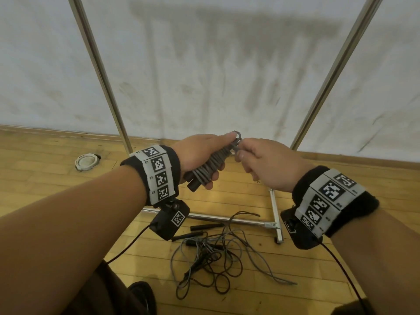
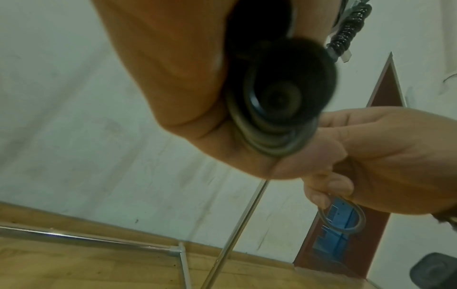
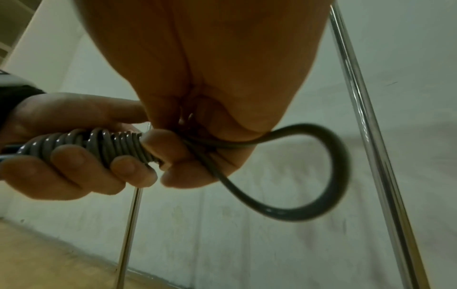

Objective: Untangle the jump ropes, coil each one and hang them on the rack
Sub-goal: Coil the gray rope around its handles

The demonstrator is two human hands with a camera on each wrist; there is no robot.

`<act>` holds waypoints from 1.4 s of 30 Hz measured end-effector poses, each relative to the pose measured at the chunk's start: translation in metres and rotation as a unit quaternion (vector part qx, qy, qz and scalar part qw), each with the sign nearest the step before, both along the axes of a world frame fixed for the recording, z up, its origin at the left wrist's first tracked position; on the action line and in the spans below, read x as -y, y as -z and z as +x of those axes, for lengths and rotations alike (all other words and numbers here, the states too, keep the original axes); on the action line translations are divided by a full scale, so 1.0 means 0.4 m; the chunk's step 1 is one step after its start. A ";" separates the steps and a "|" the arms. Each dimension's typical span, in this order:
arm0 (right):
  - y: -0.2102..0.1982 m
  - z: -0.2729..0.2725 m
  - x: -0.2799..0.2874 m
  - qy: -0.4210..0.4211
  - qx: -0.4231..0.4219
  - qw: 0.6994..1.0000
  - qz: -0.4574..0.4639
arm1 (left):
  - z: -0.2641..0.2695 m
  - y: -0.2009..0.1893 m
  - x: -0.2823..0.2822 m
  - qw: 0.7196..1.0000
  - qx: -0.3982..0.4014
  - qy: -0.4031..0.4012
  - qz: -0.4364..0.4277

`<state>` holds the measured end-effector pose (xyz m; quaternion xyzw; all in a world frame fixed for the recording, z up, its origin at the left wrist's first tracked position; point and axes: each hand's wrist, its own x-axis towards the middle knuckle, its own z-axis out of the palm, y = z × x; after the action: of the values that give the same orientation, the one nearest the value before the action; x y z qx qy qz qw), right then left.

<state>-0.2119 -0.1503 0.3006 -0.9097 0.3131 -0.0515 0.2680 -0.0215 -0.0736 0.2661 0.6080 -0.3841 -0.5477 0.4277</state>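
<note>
So I've got one grey jump rope (image 1: pixel 211 164) wound up tight around its black handles (image 1: pixel 192 181), and my left hand (image 1: pixel 200 155) is wrapped around that whole bundle, fingers curled under it. My right hand (image 1: pixel 266 162) is right up against the far end of the bundle, pinching the last bit of cord. From the right wrist cam you can see that bit sticking out past my fingers as a small loop (image 3: pixel 304 172), and the coils (image 3: pixel 106 144) look pretty neat, sitting side by side.

All of this is up in the air between the two chrome uprights of the rack (image 1: pixel 100 71), in front of a white wall (image 1: pixel 216 64).

Down on the wood floor (image 1: pixel 45 178) the rest is a mess: a tangle of grey and dark ropes (image 1: pixel 216 253) with a few black handles poking out, lying just beside the rack's bottom bar (image 1: pixel 238 221). There's also a round white floor fitting (image 1: pixel 87 161) off to the left, well apart from everything.
</note>
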 end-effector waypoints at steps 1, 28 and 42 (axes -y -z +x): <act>0.002 -0.001 -0.001 -0.001 0.003 1.000 0.006 | -0.003 0.001 0.001 1.000 -0.003 -0.009 -0.005; 0.003 0.030 -0.048 -0.104 -0.230 0.945 -0.208 | -0.120 0.032 -0.019 0.890 0.364 0.232 0.145; -0.042 -0.007 0.011 0.074 0.090 0.989 0.093 | -0.044 -0.021 -0.010 0.989 0.140 -0.003 -0.044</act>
<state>-0.2147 -0.1547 0.3174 -0.8466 0.3575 -0.1238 0.3743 -0.0392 -0.0697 0.2745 0.6605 -0.4621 -0.4387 0.3971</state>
